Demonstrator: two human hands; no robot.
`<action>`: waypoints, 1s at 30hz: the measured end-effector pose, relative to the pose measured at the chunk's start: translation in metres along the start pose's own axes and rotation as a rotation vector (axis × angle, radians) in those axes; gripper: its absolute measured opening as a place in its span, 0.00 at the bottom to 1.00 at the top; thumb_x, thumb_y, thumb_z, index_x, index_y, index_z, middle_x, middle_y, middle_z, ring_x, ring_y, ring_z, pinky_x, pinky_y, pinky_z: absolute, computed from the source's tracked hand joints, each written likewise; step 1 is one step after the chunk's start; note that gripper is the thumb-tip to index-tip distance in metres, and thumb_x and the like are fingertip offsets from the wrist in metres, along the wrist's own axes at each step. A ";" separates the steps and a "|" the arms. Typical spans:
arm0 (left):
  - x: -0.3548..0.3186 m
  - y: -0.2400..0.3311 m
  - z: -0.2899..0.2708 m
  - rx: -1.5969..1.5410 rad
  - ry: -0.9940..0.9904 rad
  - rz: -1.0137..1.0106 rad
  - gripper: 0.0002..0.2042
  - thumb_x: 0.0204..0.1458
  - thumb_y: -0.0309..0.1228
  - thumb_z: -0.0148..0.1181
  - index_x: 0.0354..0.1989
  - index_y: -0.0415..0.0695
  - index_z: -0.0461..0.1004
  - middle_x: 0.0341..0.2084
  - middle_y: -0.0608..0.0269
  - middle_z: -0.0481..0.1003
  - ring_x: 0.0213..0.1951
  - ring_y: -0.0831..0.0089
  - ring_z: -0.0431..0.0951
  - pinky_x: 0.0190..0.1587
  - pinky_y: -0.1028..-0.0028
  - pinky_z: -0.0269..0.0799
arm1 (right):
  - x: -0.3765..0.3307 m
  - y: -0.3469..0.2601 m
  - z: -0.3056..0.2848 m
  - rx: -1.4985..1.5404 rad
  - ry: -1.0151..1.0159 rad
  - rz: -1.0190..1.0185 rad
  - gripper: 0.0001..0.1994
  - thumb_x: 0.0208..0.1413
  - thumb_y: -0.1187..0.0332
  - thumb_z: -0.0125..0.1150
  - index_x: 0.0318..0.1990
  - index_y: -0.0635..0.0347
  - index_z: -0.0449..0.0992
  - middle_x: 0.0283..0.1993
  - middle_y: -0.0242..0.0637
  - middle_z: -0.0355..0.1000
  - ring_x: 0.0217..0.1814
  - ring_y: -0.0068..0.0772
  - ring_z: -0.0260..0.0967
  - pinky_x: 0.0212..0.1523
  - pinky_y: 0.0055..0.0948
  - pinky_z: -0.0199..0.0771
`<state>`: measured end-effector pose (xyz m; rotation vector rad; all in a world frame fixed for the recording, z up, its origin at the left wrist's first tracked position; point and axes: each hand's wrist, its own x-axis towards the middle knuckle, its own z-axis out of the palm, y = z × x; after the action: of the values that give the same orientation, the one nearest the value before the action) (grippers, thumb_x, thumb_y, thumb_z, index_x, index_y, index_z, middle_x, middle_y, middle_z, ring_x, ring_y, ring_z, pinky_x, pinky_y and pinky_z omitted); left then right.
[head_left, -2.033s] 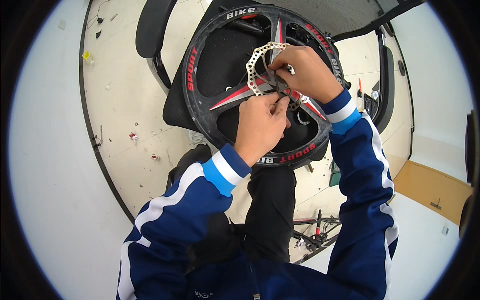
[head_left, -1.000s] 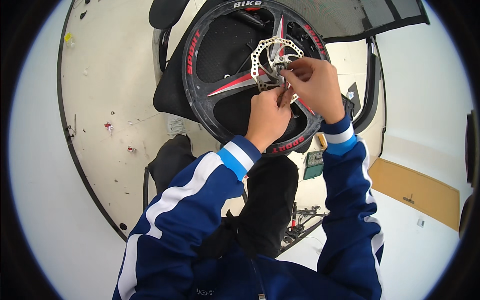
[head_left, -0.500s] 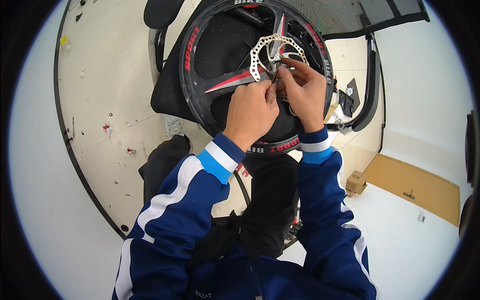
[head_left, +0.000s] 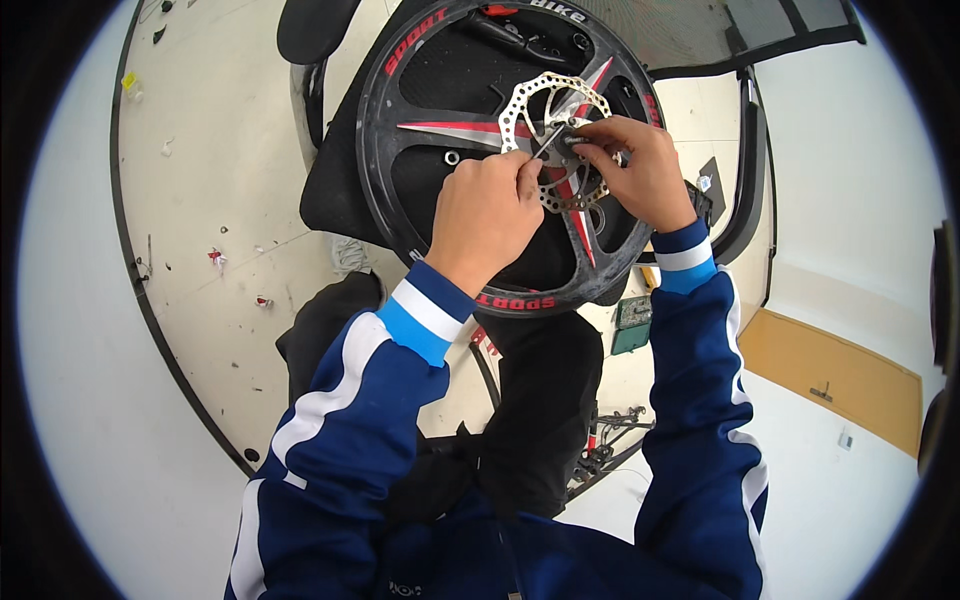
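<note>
A black bicycle wheel [head_left: 385,200] with red and grey spokes lies flat before me on the seat of a black chair. A silver brake disc [head_left: 512,104], pierced with many holes, sits over its hub. My left hand [head_left: 487,212] is closed on a thin metal rod-like tool [head_left: 549,141], whose far end reaches toward the hub. The fingers of my right hand [head_left: 645,170] pinch at the dark hub centre [head_left: 572,147]; what lies between them is mostly hidden.
A small ring-shaped nut [head_left: 452,157] and a black hex key [head_left: 497,97] show through the wheel's openings. Armrests [head_left: 316,30] flank the chair seat [head_left: 330,190]. On the floor are a green case [head_left: 632,325], a bicycle frame [head_left: 600,455] and scattered scraps.
The wheel has turned clockwise together with its spokes. My right hand has shifted right and a little down, and my left hand slightly left, so they are farther apart.
</note>
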<state>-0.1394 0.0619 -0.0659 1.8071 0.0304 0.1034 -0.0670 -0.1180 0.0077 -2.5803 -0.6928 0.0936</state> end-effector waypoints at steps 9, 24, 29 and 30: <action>-0.009 0.018 0.020 0.274 0.032 -0.017 0.07 0.62 0.32 0.53 0.35 0.41 0.67 0.14 0.46 0.72 0.23 0.43 0.76 0.24 0.51 0.70 | 0.000 0.004 0.000 0.064 -0.041 0.060 0.08 0.52 0.76 0.68 0.40 0.69 0.80 0.34 0.43 0.80 0.32 0.32 0.79 0.37 0.25 0.77; -0.013 0.016 0.027 0.231 0.018 -0.007 0.07 0.58 0.28 0.54 0.39 0.38 0.65 0.19 0.43 0.76 0.24 0.43 0.78 0.25 0.52 0.73 | -0.030 -0.021 0.041 0.265 0.300 0.259 0.34 0.39 0.57 0.79 0.51 0.74 0.75 0.38 0.43 0.75 0.33 0.30 0.74 0.35 0.26 0.76; -0.033 0.012 0.023 -0.006 0.074 -0.032 0.03 0.59 0.21 0.51 0.37 0.35 0.66 0.24 0.38 0.75 0.29 0.38 0.77 0.28 0.54 0.70 | -0.029 -0.035 0.046 0.138 0.315 0.253 0.40 0.35 0.52 0.81 0.51 0.77 0.73 0.40 0.44 0.70 0.35 0.35 0.69 0.36 0.29 0.74; -0.035 0.011 0.023 0.008 0.085 -0.035 0.03 0.59 0.22 0.52 0.37 0.35 0.66 0.23 0.39 0.75 0.29 0.39 0.77 0.27 0.54 0.70 | -0.029 -0.035 0.046 0.140 0.299 0.252 0.41 0.34 0.51 0.81 0.51 0.77 0.72 0.40 0.44 0.69 0.35 0.35 0.68 0.36 0.29 0.74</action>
<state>-0.1722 0.0344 -0.0628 1.8091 0.1231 0.1549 -0.1166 -0.0862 -0.0190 -2.4622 -0.2424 -0.1565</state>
